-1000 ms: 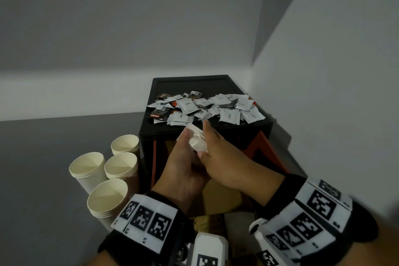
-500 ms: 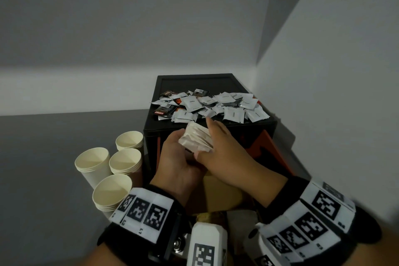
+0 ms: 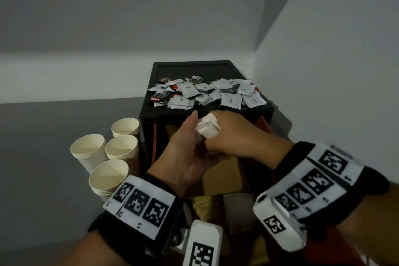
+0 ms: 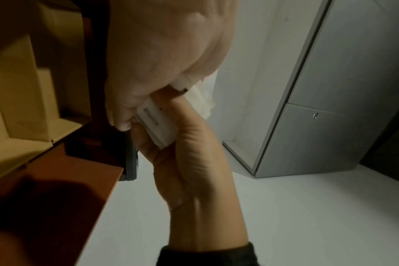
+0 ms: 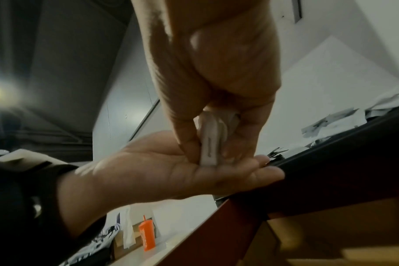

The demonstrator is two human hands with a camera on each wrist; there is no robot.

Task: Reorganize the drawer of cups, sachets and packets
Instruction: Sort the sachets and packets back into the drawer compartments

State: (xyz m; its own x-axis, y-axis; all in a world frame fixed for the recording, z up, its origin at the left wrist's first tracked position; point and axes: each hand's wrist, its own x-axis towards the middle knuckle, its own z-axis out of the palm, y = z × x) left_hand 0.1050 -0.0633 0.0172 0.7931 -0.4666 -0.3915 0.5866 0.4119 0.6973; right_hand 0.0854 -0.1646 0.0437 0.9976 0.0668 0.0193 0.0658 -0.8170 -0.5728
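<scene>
My right hand (image 3: 228, 136) grips a small stack of white sachets (image 3: 207, 128) from above, in front of the black drawer unit (image 3: 207, 113). The right wrist view shows the sachet stack (image 5: 211, 142) standing on edge on my left hand (image 5: 171, 171), whose palm lies flat and upturned beneath it. In the head view the left hand (image 3: 187, 151) has its thumb stretched up beside the stack. A loose pile of white and dark sachets (image 3: 207, 93) covers the unit's top. Below my hands an open drawer holds brown packets (image 3: 222, 177).
Several stacks of cream paper cups (image 3: 88, 151) stand on the grey surface left of the unit. White walls meet in a corner behind and right of the unit. An orange cup (image 5: 146, 237) stands far off in the right wrist view.
The fanned stack held between both hands has been squared up. My right hand now closes over it from above, and my left hand has opened flat under it.
</scene>
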